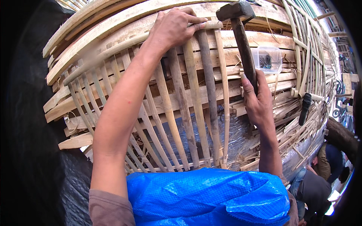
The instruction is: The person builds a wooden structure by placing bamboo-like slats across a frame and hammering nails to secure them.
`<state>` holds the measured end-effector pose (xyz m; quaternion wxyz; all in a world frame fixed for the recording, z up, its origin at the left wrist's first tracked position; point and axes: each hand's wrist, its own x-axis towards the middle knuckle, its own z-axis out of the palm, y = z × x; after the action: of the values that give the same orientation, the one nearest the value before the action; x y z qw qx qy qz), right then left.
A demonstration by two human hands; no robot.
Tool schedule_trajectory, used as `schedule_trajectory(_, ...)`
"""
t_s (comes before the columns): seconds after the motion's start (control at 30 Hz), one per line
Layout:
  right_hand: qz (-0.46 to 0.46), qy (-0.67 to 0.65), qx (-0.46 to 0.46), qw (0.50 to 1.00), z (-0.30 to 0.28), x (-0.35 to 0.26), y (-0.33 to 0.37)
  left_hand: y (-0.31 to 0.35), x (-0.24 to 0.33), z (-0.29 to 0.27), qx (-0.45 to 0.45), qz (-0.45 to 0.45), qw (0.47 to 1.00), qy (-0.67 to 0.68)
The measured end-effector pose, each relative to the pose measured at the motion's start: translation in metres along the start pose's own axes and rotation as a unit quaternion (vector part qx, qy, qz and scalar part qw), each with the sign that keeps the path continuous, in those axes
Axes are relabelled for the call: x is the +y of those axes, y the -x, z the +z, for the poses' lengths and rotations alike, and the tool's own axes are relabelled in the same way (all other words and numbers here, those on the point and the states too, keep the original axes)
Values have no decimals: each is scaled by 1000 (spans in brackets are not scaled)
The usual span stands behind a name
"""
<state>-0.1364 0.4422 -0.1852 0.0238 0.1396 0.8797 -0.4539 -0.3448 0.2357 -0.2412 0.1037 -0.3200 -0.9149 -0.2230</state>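
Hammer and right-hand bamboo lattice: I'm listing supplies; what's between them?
In the head view, a clear plastic tub holding what look like dark nails lies between the hammer and the bamboo lattice.

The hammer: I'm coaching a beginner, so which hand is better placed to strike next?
Probably the right hand: it grips the hammer by its handle. The left hand is occupied at the crosspiece, near its right end.

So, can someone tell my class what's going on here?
A person's left hand grips a bamboo crosspiece near its right end, across a row of slats. The right hand holds a hammer by its handle, the head apart from the crosspiece. A clear plastic box with small dark pieces sits right of the hammer.
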Motion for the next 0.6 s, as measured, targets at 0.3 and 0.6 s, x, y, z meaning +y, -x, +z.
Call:
schedule_trajectory(0.3,-66,17,51,996,-24,-20,-5,5,4,2,37,17,999,-30)
schedule_trajectory(0.6,-67,118,23,991,2,-7,-8,4,8,0,48,30,996,-68)
